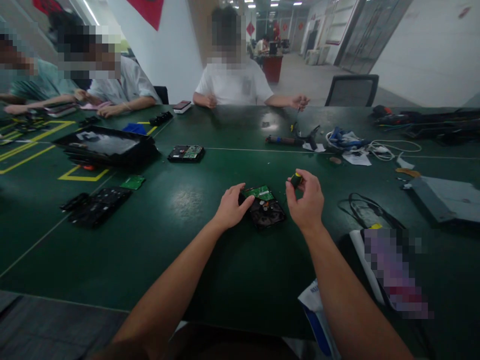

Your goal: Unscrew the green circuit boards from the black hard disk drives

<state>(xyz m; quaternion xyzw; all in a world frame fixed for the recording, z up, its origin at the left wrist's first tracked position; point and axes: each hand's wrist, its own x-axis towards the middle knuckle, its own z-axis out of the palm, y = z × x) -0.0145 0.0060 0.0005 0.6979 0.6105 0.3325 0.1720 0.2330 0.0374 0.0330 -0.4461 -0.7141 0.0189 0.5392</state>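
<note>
In the head view, a black device with a green circuit board (267,212) lies on the green table, its inside facing up. My left hand (233,206) grips its left edge, thumb on top and fingers at the far side. Just to the right of the device, my right hand (306,200) pinches a screwdriver (296,180) by its dark green handle with a yellow end. The screwdriver's shaft is too thin and blurred to make out. A similar opened device (186,153) sits farther back, apart from both hands.
Left on the table (161,270) are black casing parts (99,206), a loose circuit board (133,182) and a black tray (108,145). At right stand a grey box (446,197), a black cable (369,205) and a white-edged object (369,265). Several people sit across and left.
</note>
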